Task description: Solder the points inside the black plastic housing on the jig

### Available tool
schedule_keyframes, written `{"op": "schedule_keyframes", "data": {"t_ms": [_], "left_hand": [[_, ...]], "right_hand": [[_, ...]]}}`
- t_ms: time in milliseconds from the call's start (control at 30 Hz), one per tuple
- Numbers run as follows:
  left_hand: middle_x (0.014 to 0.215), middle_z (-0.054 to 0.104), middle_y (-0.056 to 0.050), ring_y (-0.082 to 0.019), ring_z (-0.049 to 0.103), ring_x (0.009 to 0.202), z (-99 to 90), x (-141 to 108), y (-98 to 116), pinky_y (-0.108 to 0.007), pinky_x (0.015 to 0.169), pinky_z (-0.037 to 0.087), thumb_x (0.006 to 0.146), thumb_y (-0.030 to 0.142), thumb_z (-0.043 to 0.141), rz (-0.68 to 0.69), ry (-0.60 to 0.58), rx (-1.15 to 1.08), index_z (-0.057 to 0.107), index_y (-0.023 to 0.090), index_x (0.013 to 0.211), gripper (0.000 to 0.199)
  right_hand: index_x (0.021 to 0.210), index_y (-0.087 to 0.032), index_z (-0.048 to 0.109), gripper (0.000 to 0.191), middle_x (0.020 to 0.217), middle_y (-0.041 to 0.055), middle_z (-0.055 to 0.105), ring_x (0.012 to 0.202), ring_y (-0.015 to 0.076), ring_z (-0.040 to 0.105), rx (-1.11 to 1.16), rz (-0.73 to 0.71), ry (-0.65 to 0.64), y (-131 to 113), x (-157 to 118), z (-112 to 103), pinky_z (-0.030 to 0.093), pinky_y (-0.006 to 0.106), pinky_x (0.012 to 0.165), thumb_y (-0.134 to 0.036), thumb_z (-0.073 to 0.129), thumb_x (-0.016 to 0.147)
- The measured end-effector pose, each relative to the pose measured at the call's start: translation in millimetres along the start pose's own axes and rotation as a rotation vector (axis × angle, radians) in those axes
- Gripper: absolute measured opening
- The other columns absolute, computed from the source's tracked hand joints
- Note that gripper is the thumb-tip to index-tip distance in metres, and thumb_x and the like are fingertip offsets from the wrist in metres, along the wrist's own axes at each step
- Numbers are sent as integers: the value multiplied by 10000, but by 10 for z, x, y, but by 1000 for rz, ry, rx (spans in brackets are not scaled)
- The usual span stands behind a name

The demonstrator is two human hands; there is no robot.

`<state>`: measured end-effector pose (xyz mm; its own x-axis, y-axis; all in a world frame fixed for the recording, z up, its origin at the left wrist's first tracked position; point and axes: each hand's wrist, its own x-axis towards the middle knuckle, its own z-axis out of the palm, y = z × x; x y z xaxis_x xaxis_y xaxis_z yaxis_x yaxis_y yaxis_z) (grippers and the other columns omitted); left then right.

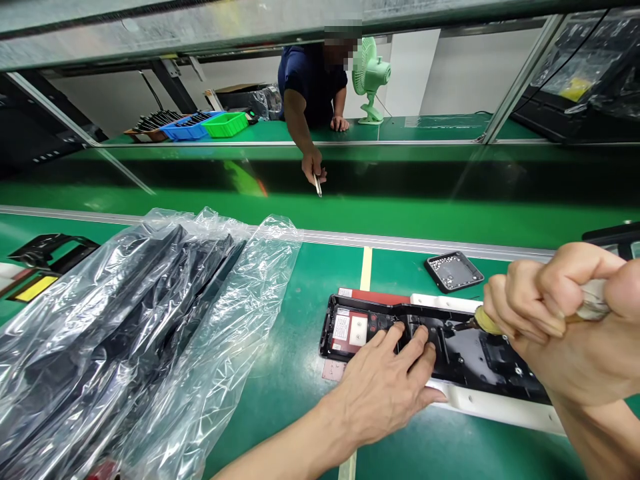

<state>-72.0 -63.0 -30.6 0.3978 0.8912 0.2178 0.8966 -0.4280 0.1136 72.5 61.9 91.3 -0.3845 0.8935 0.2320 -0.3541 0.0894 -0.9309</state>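
A long black plastic housing (450,353) lies with its hollow side up in a white fixture (500,408) on the green bench. My left hand (383,383) rests on the housing's left half, fingers spread and pressing on its inner face. My right hand (550,313) is closed around a screwdriver (487,321) with a yellowish handle. The screwdriver slants down into the housing just right of my left fingers; exactly what its tip touches is too small to tell. Behind the housing sits a small black tray (454,271) of small metal screws.
Black parts in clear plastic bags (165,333) cover the bench's left side. Beyond the rail runs a green conveyor belt (350,213), where a co-worker's hand (313,165) holds a thin metal tool. Farther back stand a green fan (370,77) and coloured bins (226,125). A metal beam (200,30) crosses overhead.
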Motion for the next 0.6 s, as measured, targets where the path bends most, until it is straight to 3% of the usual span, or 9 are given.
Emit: {"op": "schedule_keyframes", "data": {"t_ms": [367, 600], "left_hand": [[1535, 475, -92, -323, 498, 1307, 1, 6, 1, -445, 1007, 528, 1078, 540, 318, 4, 4, 10, 512, 133, 1427, 570], [1537, 471, -96, -327, 491, 1306, -3, 10, 0, -444, 1002, 524, 1079, 543, 304, 6, 9, 13, 516, 136, 1421, 572]], "right_hand": [[438, -213, 524, 468, 331, -27, 360, 259, 119, 304, 24, 10, -53, 21, 17, -38, 292, 285, 255, -557, 728, 681], [443, -222, 525, 465, 330, -34, 350, 266, 118, 289, 14, 5, -17, 23, 11, -13, 268, 282, 264, -566, 725, 684]]}}
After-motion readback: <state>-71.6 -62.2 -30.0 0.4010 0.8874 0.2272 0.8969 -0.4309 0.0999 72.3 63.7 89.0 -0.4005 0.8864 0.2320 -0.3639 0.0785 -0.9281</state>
